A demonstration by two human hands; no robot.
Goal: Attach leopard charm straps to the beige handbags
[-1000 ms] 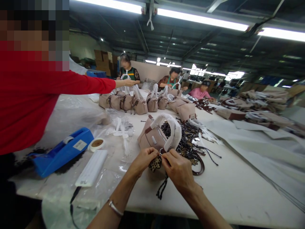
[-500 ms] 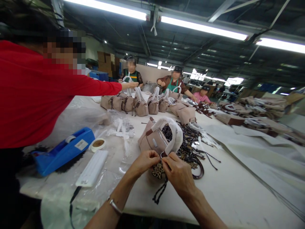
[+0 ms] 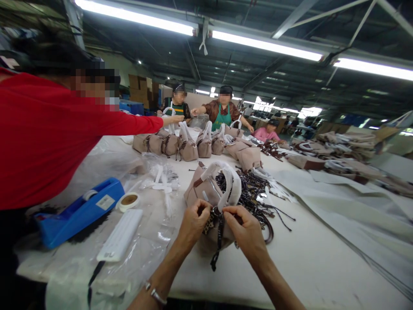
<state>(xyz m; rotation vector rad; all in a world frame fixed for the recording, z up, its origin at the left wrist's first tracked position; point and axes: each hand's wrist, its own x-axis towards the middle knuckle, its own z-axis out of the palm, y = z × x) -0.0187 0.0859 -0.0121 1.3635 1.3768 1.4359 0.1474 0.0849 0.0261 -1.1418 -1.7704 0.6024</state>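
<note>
A beige handbag (image 3: 203,191) with white-wrapped handles (image 3: 235,185) stands in front of me on the table. At the base of a handle, a metal ring (image 3: 215,211) carries a charm with a dark braided cord (image 3: 219,237) hanging down the bag's side. My left hand (image 3: 195,221) is closed in a pinch left of the ring, with leopard print (image 3: 208,225) showing beside its fingers. From the right, my right hand (image 3: 245,226) pinches at the top of the charm, close to the ring. Fingertips hide the exact grip points.
Behind the bag lies a pile of dark braided cords (image 3: 254,189). To the left are a blue tape dispenser (image 3: 80,213), a tape roll (image 3: 128,201), a white power strip (image 3: 120,234) and clear plastic. Several finished bags (image 3: 188,148) line the back. A red-sleeved arm (image 3: 138,122) reaches across.
The charm has turned: its leopard-print piece is now mostly hidden and the cord hangs straighter below the ring. My right hand's fingers have shifted to the ring's right. A far co-worker's arm has extended leftward.
</note>
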